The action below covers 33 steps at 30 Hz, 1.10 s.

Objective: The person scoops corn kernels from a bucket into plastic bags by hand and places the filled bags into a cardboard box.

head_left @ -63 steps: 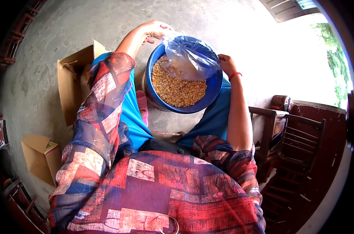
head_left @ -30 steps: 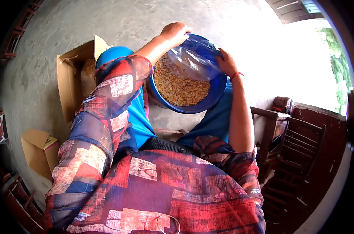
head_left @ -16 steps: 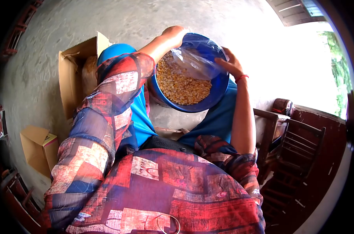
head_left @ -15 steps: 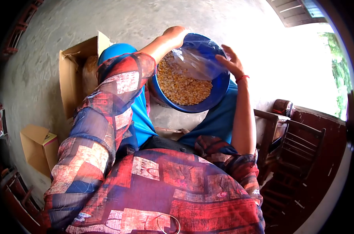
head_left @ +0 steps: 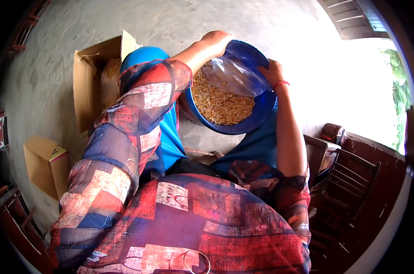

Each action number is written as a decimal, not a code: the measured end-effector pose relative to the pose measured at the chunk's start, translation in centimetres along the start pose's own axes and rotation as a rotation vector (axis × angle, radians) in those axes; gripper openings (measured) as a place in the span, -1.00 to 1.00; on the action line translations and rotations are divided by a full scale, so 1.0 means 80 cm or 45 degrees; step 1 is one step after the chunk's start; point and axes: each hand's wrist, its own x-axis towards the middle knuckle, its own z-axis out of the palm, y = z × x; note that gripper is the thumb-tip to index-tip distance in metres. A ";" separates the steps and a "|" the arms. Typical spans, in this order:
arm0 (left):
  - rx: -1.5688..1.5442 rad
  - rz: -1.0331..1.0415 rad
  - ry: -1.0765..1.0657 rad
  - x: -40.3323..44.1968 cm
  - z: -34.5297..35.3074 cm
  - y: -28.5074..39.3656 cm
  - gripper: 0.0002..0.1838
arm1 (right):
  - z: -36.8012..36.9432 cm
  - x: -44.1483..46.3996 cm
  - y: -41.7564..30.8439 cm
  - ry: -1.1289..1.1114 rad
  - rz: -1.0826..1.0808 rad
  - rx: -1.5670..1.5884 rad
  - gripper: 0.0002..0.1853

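Blue bucket [head_left: 263, 108]: out betw. legs [head_left: 170, 141]. Looks stiff; prob. heavy w/ load. Best hold: rim, both sides.
Yellow grain [head_left: 223, 106]: big heap in bucket; small bits, prob. hard, likely slide if tipped.
Clear bag [head_left: 236, 77]: in bucket too, by grain; thin, soft, prob. slippery, may tear; pinch edge.
L hand [head_left: 217, 41]: back up, at far rim; fingers part hid, can't tell grip.
R hand [head_left: 273, 73]: seems gripping right rim, thumb near bag.
Red bracelet [head_left: 281, 84]: R wrist.
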 end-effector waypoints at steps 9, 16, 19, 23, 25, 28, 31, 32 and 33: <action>-0.051 -0.045 -0.077 -0.004 -0.008 0.006 -0.62 | -0.007 -0.009 0.011 -0.203 0.097 -0.166 -0.65; 0.023 -0.109 -0.059 -0.009 -0.016 0.021 -0.65 | -0.014 -0.027 0.002 -0.029 0.209 0.342 -0.57; 0.079 -0.105 0.055 -0.006 -0.006 0.015 -0.71 | -0.011 -0.016 0.006 -0.150 0.333 0.247 -0.62; 0.135 -0.213 0.016 0.000 -0.001 0.009 -0.80 | 0.005 -0.016 0.014 -0.082 0.194 0.098 -0.68; 0.109 -0.232 0.026 0.001 0.003 0.007 -0.83 | 0.007 -0.017 0.015 -0.080 0.190 0.090 -0.70; 0.082 -0.259 0.054 0.000 0.000 0.011 -0.82 | 0.007 -0.018 0.017 -0.061 0.171 0.091 -0.70; 0.129 -0.194 -0.012 -0.003 -0.009 0.015 -0.72 | 0.005 -0.017 0.015 -0.102 0.185 0.030 -0.64; 0.128 -0.211 -0.070 -0.004 -0.013 0.018 -0.62 | 0.002 -0.018 0.014 -0.113 0.182 0.118 -0.58; 0.126 -0.227 -0.124 -0.005 -0.016 0.021 -0.51 | -0.001 -0.021 0.013 -0.123 0.176 0.205 -0.51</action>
